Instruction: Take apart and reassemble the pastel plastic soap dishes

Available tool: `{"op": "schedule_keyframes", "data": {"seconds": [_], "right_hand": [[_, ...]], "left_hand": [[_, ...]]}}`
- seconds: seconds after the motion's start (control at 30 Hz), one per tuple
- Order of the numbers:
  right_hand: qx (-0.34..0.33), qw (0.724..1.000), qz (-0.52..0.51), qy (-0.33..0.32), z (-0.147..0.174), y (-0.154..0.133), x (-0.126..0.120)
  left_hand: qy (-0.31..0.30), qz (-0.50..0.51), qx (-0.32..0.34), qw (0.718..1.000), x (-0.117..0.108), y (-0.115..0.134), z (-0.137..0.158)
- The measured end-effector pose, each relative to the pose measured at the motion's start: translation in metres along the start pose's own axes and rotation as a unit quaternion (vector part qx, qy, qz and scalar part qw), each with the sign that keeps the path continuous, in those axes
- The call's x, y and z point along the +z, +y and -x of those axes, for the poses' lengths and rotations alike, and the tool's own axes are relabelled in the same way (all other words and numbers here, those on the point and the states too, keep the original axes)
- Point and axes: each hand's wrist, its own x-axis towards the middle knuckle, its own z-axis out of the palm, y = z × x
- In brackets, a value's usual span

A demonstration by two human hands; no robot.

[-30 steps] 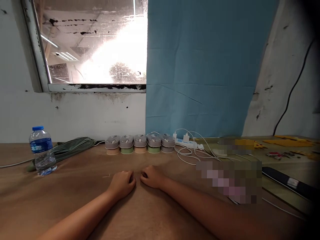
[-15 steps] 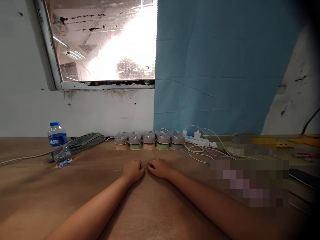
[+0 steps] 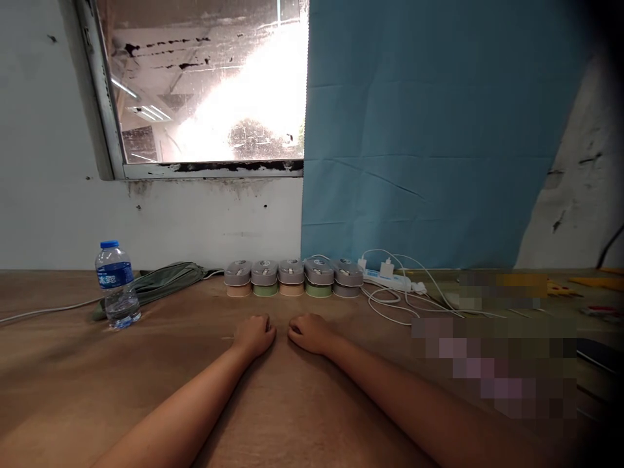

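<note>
Head view | left hand (image 3: 255, 336), right hand (image 3: 311, 333) loosely clenched on table (image 3: 287, 403) | hands' undersides hidden | pixelated patch (image 3: 494, 370) unreadable

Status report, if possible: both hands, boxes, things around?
Left hand and right hand: loosely curled on table, apart, no object seen in either. Five boxes: closed, in a row beyond the hands, untouched. Bottle at left, power strip right of boxes.
</note>
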Motion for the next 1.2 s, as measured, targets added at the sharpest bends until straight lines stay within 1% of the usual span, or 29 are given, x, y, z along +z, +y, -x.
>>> {"op": "schedule_keyframes", "data": {"seconds": [0.5,0.63,0.73,0.77,0.8,0.83,0.9,0.93,0.97,1.0,1.03,1.07,1.1,1.13,1.17,1.2], "right_hand": [[-0.002,1.0,0.008,0.008,-0.001,0.0,0.001],[0.001,1.0,0.005,0.008,-0.001,0.0,0.001],[0.002,1.0,0.004,0.008,-0.001,0.0,0.001],[0.003,1.0,0.004,0.008,-0.001,0.0,0.0],[0.003,1.0,0.004,0.009,-0.001,-0.001,0.0],[0.003,1.0,0.005,0.01,0.0,-0.001,0.0],[0.004,1.0,0.006,0.011,0.0,-0.001,0.0],[0.005,1.0,0.007,0.01,0.0,-0.001,0.0],[0.007,1.0,0.007,0.009,0.0,0.0,0.001],[0.009,1.0,0.007,0.008,-0.001,0.0,0.001],[0.01,1.0,0.007,0.007,-0.001,0.0,0.001],[0.011,1.0,0.006,0.006,0.0,0.001,0.002],[0.011,1.0,0.005,0.005,0.0,0.001,0.002],[0.011,1.0,0.004,0.004,0.0,0.002,0.003],[0.011,1.0,0.002,0.003,0.0,0.002,0.003],[0.01,1.0,0.001,0.002,-0.001,0.003,0.004]], "left_hand": [[0.012,0.0,0.019,1.0,0.005,-0.004,-0.002],[0.026,-0.004,0.029,0.999,0.007,-0.004,-0.001],[0.054,-0.008,0.041,0.998,0.002,-0.007,-0.002],[0.077,-0.011,0.043,0.996,-0.002,-0.009,-0.004],[0.114,-0.016,0.04,0.993,-0.006,-0.013,-0.008],[0.165,-0.022,0.03,0.986,-0.011,-0.019,-0.014],[0.284,-0.027,-0.013,0.958,-0.02,-0.033,-0.03],[0.329,-0.021,-0.043,0.943,-0.025,-0.041,-0.04],[0.352,-0.004,-0.075,0.933,-0.028,-0.05,-0.051],[0.351,0.022,-0.11,0.929,-0.03,-0.058,-0.063],[0.329,0.055,-0.148,0.931,-0.031,-0.067,-0.074],[0.291,0.091,-0.177,0.936,-0.031,-0.074,-0.084],[0.247,0.126,-0.187,0.943,-0.03,-0.081,-0.094],[0.216,0.146,-0.184,0.948,-0.028,-0.087,-0.101],[0.193,0.16,-0.177,0.952,-0.025,-0.092,-0.106],[0.183,0.168,-0.166,0.954,-0.021,-0.095,-0.11]]}}
